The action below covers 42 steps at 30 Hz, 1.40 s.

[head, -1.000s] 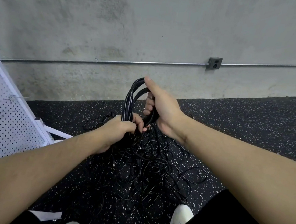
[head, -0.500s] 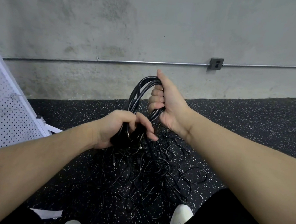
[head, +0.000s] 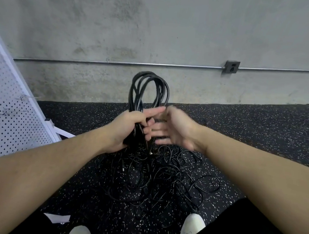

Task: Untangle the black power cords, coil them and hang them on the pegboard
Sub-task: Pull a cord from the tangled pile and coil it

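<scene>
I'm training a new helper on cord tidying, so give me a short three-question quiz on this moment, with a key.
1. True or false: the left hand grips the coiled cord.
2. Where is the pegboard? A: on the person's left. B: flat on the floor. C: behind the tangled cords.
3. Fill in: the right hand has its fingers ____ beside the coil.

Key: 1 true. 2 A. 3 spread; it looks blurred and seems to hold nothing.
</scene>
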Motion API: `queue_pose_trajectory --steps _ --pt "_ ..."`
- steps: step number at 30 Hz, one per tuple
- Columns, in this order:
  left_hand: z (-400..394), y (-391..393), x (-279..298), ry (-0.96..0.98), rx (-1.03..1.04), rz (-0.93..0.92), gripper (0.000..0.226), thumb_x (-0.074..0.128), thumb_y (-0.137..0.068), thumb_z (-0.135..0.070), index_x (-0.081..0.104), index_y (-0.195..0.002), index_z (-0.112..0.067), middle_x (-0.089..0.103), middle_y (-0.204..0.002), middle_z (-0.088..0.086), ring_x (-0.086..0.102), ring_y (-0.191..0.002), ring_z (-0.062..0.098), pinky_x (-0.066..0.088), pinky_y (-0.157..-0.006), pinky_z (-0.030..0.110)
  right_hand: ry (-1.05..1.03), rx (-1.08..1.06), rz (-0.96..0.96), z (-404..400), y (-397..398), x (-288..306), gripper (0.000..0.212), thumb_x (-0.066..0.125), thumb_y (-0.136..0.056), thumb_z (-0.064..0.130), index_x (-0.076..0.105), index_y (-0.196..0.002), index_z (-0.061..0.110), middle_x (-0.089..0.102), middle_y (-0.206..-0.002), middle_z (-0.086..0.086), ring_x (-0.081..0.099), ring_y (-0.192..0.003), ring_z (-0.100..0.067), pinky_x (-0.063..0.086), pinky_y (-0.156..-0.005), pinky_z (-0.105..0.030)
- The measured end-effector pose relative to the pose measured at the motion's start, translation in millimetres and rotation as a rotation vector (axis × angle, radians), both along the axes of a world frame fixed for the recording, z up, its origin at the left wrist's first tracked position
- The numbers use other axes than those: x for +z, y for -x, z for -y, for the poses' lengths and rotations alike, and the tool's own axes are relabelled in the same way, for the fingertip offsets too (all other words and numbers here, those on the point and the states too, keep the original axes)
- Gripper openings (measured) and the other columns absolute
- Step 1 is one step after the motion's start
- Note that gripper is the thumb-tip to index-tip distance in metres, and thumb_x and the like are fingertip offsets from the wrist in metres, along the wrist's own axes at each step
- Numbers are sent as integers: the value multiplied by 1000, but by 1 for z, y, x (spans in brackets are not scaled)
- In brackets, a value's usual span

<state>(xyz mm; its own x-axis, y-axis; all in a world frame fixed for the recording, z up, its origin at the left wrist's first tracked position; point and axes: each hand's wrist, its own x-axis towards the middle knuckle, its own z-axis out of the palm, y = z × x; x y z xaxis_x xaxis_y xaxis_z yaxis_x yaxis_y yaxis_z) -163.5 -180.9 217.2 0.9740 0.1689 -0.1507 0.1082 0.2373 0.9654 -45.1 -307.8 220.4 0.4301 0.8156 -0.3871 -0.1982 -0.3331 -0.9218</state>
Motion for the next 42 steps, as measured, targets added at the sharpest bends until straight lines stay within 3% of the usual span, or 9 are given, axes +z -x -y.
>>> queue_pose_trajectory --steps 5,10,13,17,20,28,33,38,42 --pt "-10 -7 5 66 198 81 55 35 -94 1 59 -141 -17 37 -76 -1 36 -60 10 37 -58 24 148 474 49 -3 19 -7 33 29 -102 15 58 -118 18 71 -108 -10 65 -116 -30 45 -111 -44" --pt "-27 -6 4 -13 295 49 43 43 -99 -9 71 -123 -31 39 -72 -2 37 -58 10 38 -61 26 253 481 441 -2 18 -1 23 52 -104 35 52 -89 17 53 -62 1 45 -48 -14 37 -50 -29" --pt "-41 -4 0 -131 372 -61 45 47 -97 -10 69 -130 -33 47 -68 -7 43 -57 8 39 -64 26 346 588 705 10 8 0 37 54 -103 45 52 -75 19 55 -56 1 50 -51 -17 52 -68 -33" --pt "-42 4 -2 -349 404 -208 49 50 -97 -12 65 -137 -37 71 -95 1 53 -61 12 45 -53 22 164 487 662 19 -4 14 30 53 -104 36 58 -80 18 49 -53 2 45 -51 -16 49 -100 -31" --pt "-43 6 -5 -532 358 -267 46 56 -94 -21 66 -134 -42 57 -145 18 65 -115 34 51 -101 45 -51 313 496 21 -9 21 23 54 -104 25 64 -85 16 49 -59 2 46 -54 -15 52 -84 -26" --pt "-2 3 10 -625 63 -278 79 25 -83 -85 65 -135 -40 61 -112 -31 53 -127 13 27 -123 47 -223 -187 476 8 -4 21 17 76 -90 33 74 -92 16 54 -50 8 46 -43 -7 40 -44 -21" --pt "-1 3 6 -752 -51 -244 48 71 -88 -54 65 -133 -40 55 -116 -31 52 -118 -1 31 -110 26 -257 -198 406 7 -4 27 29 70 -94 33 70 -97 4 50 -49 13 35 -43 -5 28 -46 -22" --pt "-4 7 1 -728 -123 -193 43 51 -93 -11 75 -121 -34 74 -94 -17 59 -76 -10 44 -79 18 -382 -57 226 10 -2 35 12 56 -102 9 66 -95 9 71 -71 9 61 -56 3 47 -56 -12" --pt "0 9 -2 -584 -165 -117 42 48 -73 -19 79 -100 -13 58 -69 -6 48 -58 3 40 -60 25 -398 -270 353 4 -9 28 6 81 -84 24 78 -89 24 68 -122 7 67 -109 -9 54 -99 -31"
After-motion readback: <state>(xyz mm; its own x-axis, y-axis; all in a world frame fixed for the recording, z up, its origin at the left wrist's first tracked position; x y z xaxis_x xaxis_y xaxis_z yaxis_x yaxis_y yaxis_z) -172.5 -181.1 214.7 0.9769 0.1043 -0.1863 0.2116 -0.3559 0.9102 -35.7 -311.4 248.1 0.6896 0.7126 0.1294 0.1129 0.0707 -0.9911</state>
